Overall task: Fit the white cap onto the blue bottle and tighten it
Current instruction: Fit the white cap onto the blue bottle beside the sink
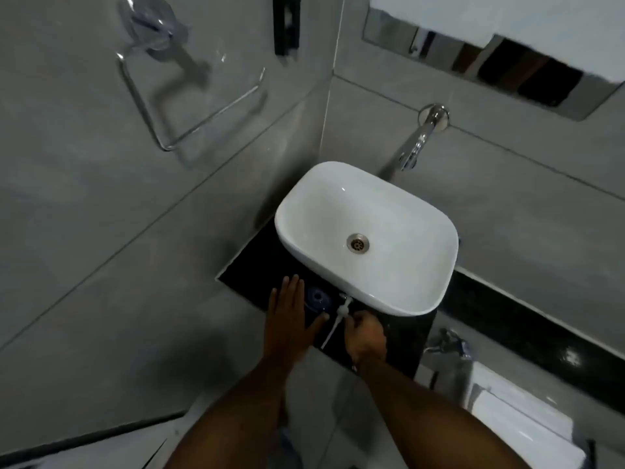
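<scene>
Standing on the black polished stone surface (263,265) just in front of the white oval ceramic basin (399,292), the round blue plastic bottle (318,298) shows its open mouth from above. The left hand (287,316) lies beside it with fingers spread flat, its grip wide and holding nothing. The right hand (363,333) is curled near the white pump cap with its long thin tube (341,311); whether its grip actually pinches that cap I cannot tell.
</scene>
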A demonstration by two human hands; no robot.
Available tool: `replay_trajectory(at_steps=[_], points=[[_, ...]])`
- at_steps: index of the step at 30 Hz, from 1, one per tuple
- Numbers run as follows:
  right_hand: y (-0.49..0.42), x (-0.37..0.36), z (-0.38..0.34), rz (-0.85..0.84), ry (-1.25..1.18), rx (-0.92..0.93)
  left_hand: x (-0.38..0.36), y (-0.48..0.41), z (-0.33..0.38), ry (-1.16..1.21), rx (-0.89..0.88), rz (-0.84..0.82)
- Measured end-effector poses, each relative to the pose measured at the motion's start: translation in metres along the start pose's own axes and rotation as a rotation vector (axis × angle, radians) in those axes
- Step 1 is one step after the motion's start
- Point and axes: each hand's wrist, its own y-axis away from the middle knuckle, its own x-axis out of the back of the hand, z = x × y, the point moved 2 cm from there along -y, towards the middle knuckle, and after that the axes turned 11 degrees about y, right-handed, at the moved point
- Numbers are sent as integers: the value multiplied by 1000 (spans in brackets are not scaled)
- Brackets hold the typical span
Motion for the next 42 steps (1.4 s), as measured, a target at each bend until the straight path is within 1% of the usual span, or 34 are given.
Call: replay_trajectory(at_steps=[4, 6, 10, 13, 15, 17, 20, 22, 25, 28, 32, 36, 39, 42], points=[[-16, -5, -23, -15, -175, -230, -4, -19, -12, 80, 54, -27], [-22, -12, -32, -31, -192, -272, -10, -23, -15, 136, 46, -59], [-32, -18, -36, 6, -155, -273, -14, -28, -22, 185, 19, -80], [-28, -13, -27, -36, -152, -207, -15, -27, -25, 215, 5, -77], [-16, -4, -18, -30, -121, -109, -15, -26, -26, 221, 6, -74], [2, 14, -13, 82, -137, 20, -16, -26, -26, 220, 5, -75], [31, 52, -21, 320, -331, 181, -16, -25, -27, 238, 16, -80], [45, 71, -35, 382, -483, 279, -16, -24, -27, 249, 14, -66], [53, 77, -58, 379, -637, 328, -17, -22, -27, 254, 6, -50], [49, 68, -67, 337, -670, 326, -17, -22, -27, 257, 3, -45], [37, 51, -63, 312, -656, 336, -19, -23, -28, 250, 10, -65], [27, 29, -64, 270, -553, 394, -19, -24, -29, 261, 17, -90], [15, 10, -66, 204, -482, 387, -20, -23, -29, 261, 0, -81], [5, -2, -64, 210, -367, 414, -21, -23, -30, 262, -11, -66]])
